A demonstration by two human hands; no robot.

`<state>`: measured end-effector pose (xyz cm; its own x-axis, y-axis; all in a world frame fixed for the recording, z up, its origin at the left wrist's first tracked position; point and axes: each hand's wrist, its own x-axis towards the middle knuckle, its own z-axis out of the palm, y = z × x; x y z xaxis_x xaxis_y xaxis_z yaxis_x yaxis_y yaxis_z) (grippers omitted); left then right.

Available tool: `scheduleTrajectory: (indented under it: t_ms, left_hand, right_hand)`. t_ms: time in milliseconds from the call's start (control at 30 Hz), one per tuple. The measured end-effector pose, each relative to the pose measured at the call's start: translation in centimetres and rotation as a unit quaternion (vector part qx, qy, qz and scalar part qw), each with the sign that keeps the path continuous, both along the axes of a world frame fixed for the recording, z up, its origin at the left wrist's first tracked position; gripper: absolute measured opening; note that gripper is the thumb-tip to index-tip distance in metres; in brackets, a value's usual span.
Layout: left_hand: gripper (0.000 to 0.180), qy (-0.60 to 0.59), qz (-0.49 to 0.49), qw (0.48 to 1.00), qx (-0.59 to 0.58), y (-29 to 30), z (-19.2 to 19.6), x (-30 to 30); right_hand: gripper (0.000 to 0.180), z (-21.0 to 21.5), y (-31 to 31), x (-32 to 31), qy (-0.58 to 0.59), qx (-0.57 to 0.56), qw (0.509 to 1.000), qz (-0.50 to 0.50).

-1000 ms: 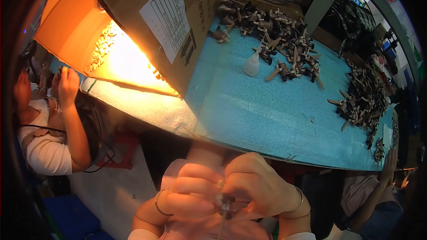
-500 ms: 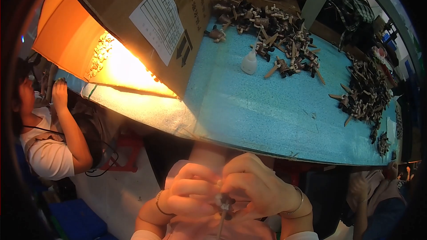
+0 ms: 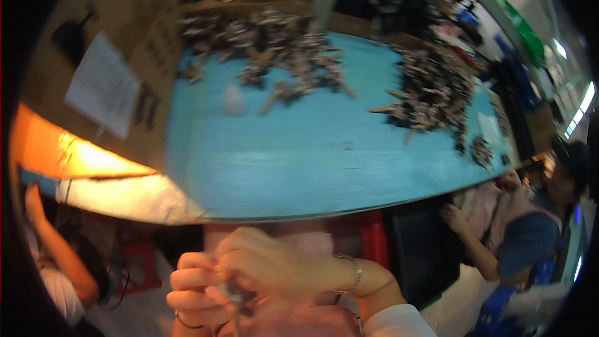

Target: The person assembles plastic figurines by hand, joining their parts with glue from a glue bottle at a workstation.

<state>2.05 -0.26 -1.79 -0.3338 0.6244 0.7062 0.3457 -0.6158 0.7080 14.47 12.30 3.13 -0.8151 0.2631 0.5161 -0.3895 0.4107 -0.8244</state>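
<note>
My left hand (image 3: 193, 290) and my right hand (image 3: 265, 268) meet close to my body, in front of the table's near edge. Between their closed fingers is a small dark and pale figurine (image 3: 242, 296), from which a thin stick-like part points down. Both hands grip it; the right fingers cover its upper side, and blur hides its details. Beyond, on the blue tabletop (image 3: 293, 162), similar brown figurines lie heaped in a back pile (image 3: 274, 43) and a right pile (image 3: 433, 87). A white squeeze bottle (image 3: 234, 100) stands before the back pile.
A big cardboard box (image 3: 137, 19) with a paper sheet (image 3: 103, 84) on it rises at the left, lit orange inside. One person (image 3: 72, 262) sits at left, another (image 3: 530, 237) at right. A black bin-like object (image 3: 424, 243) and red stool (image 3: 374, 237) are below the table edge.
The view has swung to the right, so the table and box appear further left. My hands stay together on the figurine, the right one now more across the left.
</note>
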Motion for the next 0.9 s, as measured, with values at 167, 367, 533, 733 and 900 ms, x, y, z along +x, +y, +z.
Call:
scheduleTrajectory:
  t_ms: [167, 367, 533, 733, 900]
  left_hand:
    - [0.06, -0.034, -0.029, 0.998, -0.038, 0.2, 0.7, 0.9]
    - [0.053, 0.078, -0.051, 0.994, -0.049, 1.1, 2.2, 0.1]
    - [0.064, 0.04, -0.055, 0.995, -0.077, 1.0, 0.1, -0.2]
    - [0.063, 0.068, -0.06, 0.992, -0.089, 1.1, 0.5, -0.3]
    - [0.068, 0.147, -0.1, 0.98, -0.092, 3.1, 2.0, -1.4]
  right_hand:
    - [0.046, -0.8, -0.7, 0.6, 0.001, -0.022, 0.999, -0.042]
    - [0.05, -1.2, -0.5, 1.8, 0.025, -0.007, 0.997, -0.073]
    - [0.054, -1.2, -0.3, 2.1, -0.045, -0.059, 0.994, -0.084]
    - [0.057, -1.3, 0.1, 2.1, -0.045, -0.061, 0.994, -0.077]
    - [0.059, -3.2, 0.3, 2.1, -0.018, -0.123, 0.989, -0.082]
